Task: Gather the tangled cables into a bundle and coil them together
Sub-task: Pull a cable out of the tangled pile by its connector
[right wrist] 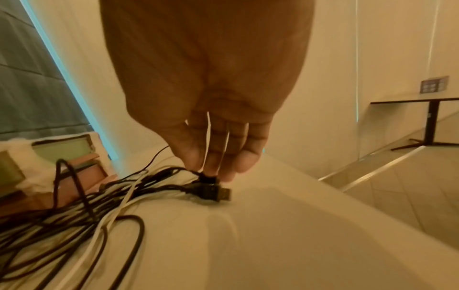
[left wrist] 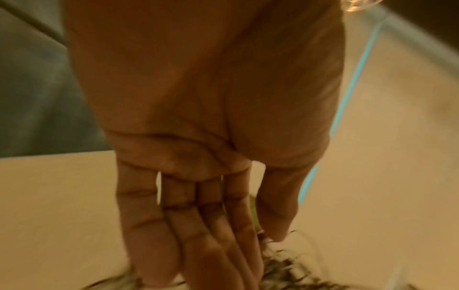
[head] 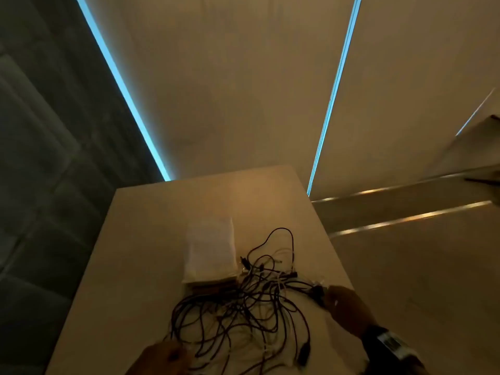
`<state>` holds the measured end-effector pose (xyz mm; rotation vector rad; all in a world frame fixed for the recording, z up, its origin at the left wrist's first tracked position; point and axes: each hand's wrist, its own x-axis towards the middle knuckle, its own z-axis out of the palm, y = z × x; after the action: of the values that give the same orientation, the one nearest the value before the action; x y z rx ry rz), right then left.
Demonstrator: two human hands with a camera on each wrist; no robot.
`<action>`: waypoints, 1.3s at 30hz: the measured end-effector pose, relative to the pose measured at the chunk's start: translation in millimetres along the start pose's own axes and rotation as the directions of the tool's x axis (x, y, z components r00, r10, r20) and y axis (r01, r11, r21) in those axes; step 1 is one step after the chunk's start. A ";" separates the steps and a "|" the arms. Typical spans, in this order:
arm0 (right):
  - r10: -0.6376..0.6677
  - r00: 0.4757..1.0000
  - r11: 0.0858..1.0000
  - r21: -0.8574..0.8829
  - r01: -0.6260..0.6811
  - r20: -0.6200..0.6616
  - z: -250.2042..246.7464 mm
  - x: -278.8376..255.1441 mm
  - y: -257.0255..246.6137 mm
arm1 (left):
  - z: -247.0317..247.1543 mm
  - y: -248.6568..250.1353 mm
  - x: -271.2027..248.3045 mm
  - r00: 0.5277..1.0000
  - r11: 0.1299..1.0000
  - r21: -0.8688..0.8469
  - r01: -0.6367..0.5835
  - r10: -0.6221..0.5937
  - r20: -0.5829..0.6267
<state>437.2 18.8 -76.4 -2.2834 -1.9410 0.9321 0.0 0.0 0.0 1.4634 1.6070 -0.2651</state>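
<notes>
The left hand (head: 162,357), fingers straight, reaches into the near edge of the tangled black and white cables (head: 243,301) sprawled on the pale table (head: 130,266). At the tangle's right side, the right hand (head: 347,309) pinches a black plug end (right wrist: 211,179).

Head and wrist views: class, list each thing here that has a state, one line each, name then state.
Cables: tangled, loose on the table, not yet bundled.
USB plug: lying on the table under the right fingertips.
Left hand: fingers straight, reaching into the cables.
Right hand: fingertips on a black connector.
</notes>
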 end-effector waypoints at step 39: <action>-0.573 0.794 0.366 0.805 0.467 -0.201 -13.4 -2.6 -199.7 | -63.6 162.0 -20.0 0.703 -0.093 -0.701 -0.707 0.010 -0.711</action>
<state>263.4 68.3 9.6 -0.9795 -1.5209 1.4527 109.1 74.0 115.3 0.6455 1.0067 1.5624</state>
